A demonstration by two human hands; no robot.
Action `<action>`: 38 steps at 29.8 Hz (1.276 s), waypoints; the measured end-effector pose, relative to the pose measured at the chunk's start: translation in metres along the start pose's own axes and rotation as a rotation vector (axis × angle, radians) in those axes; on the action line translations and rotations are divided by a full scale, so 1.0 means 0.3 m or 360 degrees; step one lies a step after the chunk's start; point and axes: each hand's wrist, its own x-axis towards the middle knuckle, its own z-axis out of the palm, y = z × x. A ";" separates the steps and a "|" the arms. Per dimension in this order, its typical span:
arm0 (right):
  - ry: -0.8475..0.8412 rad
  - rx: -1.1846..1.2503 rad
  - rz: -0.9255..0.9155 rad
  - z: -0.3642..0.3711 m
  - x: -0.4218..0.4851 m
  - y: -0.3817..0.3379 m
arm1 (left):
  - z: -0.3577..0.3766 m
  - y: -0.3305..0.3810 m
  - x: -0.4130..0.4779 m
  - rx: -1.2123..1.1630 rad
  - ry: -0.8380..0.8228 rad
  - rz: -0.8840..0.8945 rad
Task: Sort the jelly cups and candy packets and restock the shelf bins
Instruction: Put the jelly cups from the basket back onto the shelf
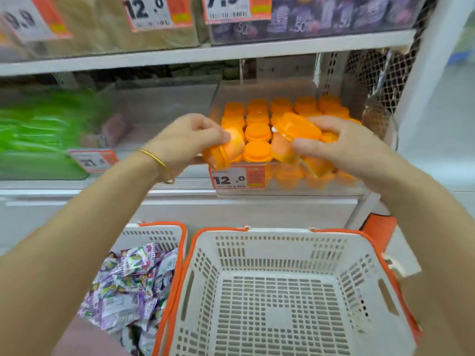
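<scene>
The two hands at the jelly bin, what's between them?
Head view: orange jelly cups in the clear bin lie between the left hand and right hand.

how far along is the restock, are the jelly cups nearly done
Done: the clear bin holds rows of orange jelly cups, and the right basket shows nothing inside. In hand: the left hand and right hand each grip more of them at the bin's front. Left: the candy packets lie in the left basket, not yet shelved.
</scene>
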 end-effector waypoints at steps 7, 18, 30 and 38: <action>-0.0061 -0.1070 -0.0135 -0.007 0.283 -0.041 | -0.005 0.090 0.197 0.1491 -0.0034 0.0385; -0.0444 -0.1666 -0.0209 0.054 0.408 0.010 | -0.013 0.031 0.252 0.1638 -0.0282 0.0430; -0.0574 -0.1364 -0.0294 0.016 0.410 0.060 | 0.017 -0.010 0.258 0.1654 -0.0391 0.0556; -0.0459 -0.1020 -0.0361 -0.035 0.340 0.076 | 0.023 -0.054 0.200 0.1495 -0.0001 0.0903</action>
